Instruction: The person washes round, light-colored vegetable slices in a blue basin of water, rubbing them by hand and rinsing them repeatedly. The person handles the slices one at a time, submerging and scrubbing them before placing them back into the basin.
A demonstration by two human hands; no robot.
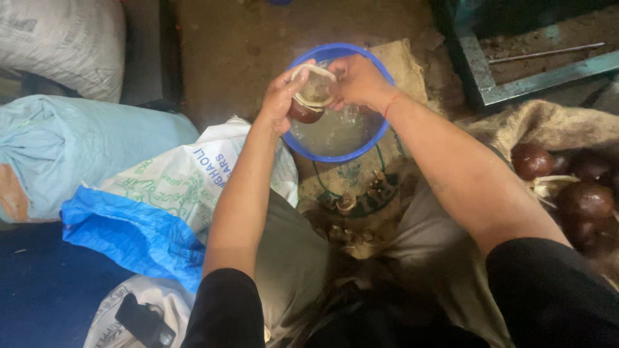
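Head view: both hands meet over the blue basin (380, 138) of water, left hand (280, 100) cupping a dark round fruit (303, 113), right hand (358, 80) pinching its pale, translucent flesh (314, 87). It looks wet, soft and slippery, so the firm husk is probably the safest hold.

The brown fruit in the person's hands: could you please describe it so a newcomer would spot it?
Find the blue basin of water at top centre. Above it, the left hand cups the brown fruit; unlike the whole dark fruits at right, pale flesh shows at its top.
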